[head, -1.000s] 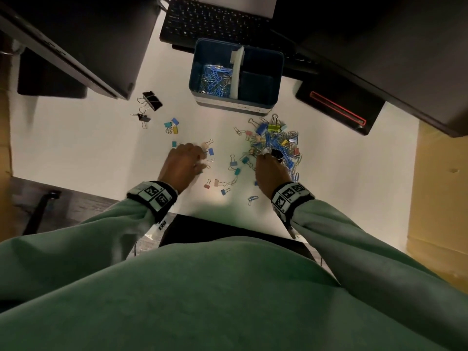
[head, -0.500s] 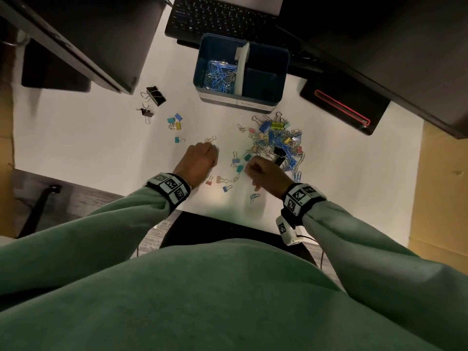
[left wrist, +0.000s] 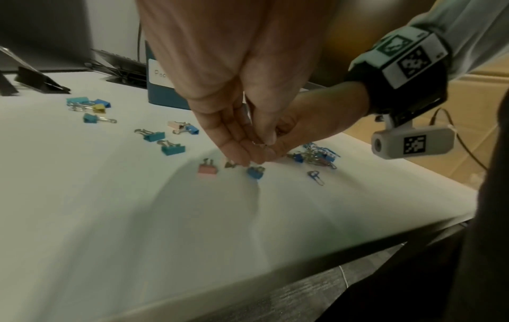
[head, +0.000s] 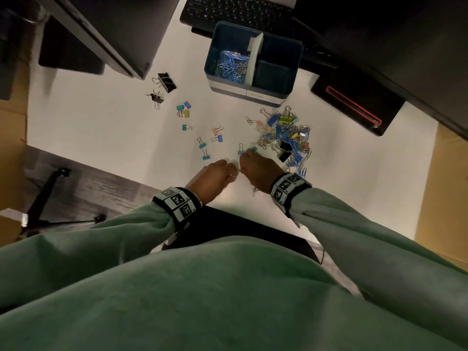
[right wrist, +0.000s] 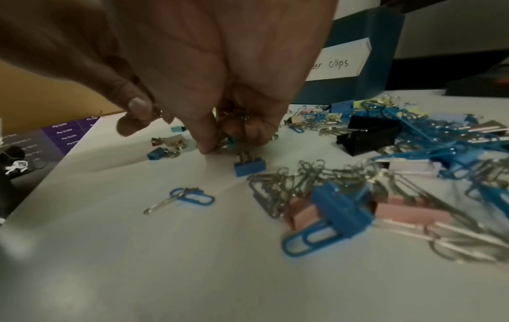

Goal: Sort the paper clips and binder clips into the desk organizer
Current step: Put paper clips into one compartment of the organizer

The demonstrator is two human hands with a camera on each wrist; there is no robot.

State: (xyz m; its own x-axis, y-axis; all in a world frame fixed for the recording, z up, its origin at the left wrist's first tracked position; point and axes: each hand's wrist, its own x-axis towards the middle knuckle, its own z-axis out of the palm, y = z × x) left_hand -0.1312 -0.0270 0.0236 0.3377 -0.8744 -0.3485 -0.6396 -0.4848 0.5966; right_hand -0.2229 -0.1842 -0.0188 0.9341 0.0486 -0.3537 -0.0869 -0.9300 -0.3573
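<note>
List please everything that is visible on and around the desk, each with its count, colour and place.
desk organizer: one, blue, two compartments, at the far middle of the desk.
paper clips in organizer: many, blue, in its left compartment; the right compartment looks empty.
mixed pile: many paper clips and binder clips, blue, pink, yellow, black, silver, right of the hands.
small binder clips: several loose, teal, blue, pink, yellow, left of the pile.
black binder clips: two, far left of the organizer.
keyboard: one, black, behind the organizer.
desk: one, white.
left hand: fingers meet the right hand, pinching something small and silver.
right hand: fingers curled on clips.
</note>
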